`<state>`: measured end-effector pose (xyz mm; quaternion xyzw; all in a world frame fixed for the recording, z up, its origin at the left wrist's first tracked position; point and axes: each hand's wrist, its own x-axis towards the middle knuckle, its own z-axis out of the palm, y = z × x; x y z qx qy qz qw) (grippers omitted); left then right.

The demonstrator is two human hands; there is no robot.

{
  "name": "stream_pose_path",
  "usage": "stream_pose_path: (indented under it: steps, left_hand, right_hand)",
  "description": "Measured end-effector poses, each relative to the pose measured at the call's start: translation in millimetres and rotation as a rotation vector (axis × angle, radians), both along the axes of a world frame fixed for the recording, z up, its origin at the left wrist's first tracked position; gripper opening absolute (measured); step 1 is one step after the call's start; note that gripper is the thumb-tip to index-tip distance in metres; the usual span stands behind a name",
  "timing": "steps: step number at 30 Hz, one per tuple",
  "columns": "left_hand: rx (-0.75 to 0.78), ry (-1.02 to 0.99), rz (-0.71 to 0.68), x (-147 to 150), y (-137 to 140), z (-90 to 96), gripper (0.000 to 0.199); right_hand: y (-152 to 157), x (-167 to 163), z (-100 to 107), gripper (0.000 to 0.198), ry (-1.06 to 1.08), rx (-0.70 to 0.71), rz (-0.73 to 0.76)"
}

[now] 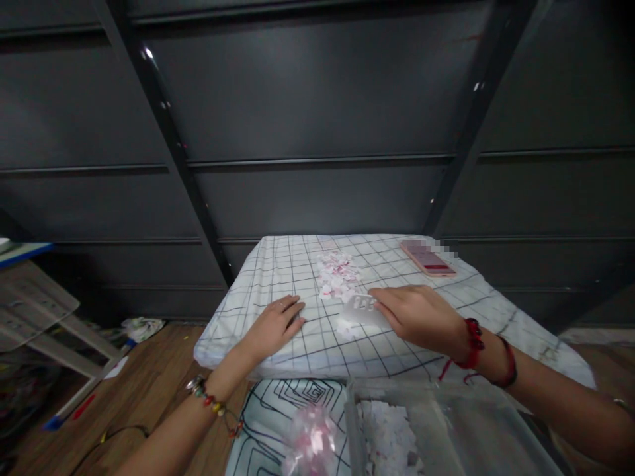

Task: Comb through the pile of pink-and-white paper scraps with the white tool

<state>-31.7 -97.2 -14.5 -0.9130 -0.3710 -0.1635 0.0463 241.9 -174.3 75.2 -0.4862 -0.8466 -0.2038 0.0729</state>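
Note:
My left hand [278, 325] lies on the white checked cloth [278, 277], palm down, with its fingers stretched out and nothing in them. In my right hand [421, 314] is a white slotted plastic piece [360, 309], gripped at its right end and held low over the cloth. Just beyond it spreads a loose pile of small white and pink paper scraps [338, 274]. A few more white scraps [348, 328] lie on the near side of the plastic piece, toward me.
A phone [429, 259] lies at the table's back right. Below the near edge are a clear plastic box [476, 423] containing white paper pieces [389, 433] and a clear bag [312, 439] with pink contents. A dark panelled wall [317, 106] stands behind the table.

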Motion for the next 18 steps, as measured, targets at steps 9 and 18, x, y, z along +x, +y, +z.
stream_pose_path:
  steps: [9, 18]
  left_hand:
    - [-0.006, -0.009, 0.006, 0, -2, 1.4, 0.041]
    - [-0.009, -0.003, 0.004, 0, 0, 0.1, 0.041]
  right_hand:
    - [-12, 9, 5, 0.023, 0.071, 0.093, 0.081]
    - [-5, 12, 4, 0.021, 0.000, 0.047, 0.061]
